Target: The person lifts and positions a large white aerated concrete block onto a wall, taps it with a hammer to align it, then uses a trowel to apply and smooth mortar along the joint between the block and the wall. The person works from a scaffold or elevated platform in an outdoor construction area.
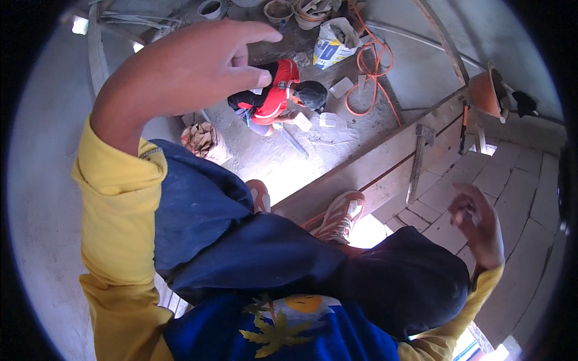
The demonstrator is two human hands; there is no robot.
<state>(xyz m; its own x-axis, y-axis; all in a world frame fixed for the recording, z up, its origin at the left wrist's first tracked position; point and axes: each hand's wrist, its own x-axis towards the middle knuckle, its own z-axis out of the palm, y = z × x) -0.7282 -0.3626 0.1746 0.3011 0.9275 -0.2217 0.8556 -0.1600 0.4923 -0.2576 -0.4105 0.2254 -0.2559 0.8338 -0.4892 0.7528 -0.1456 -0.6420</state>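
My left hand (201, 69) is raised in front of me at the upper left. Its index finger and thumb stretch apart and nothing is between them. My right hand (480, 225) hovers at the right, fingers loosely bent, with no object visible in it. A hammer (417, 162) rests against the wooden planks (373, 156), to the upper left of my right hand and apart from it. Farther up is a slim tool with an orange handle (464, 123). My shoes (340, 216) are by the planks, below my dark trousers (259, 253).
Below, a person in a red and black top (280, 90) crouches on the floor, holding a pale block. Around are a white-blue sack (334, 45), an orange hose (385, 78), buckets (279, 11) and a crumpled brown bag (205, 139). Pale boards (512, 186) lie at the right.
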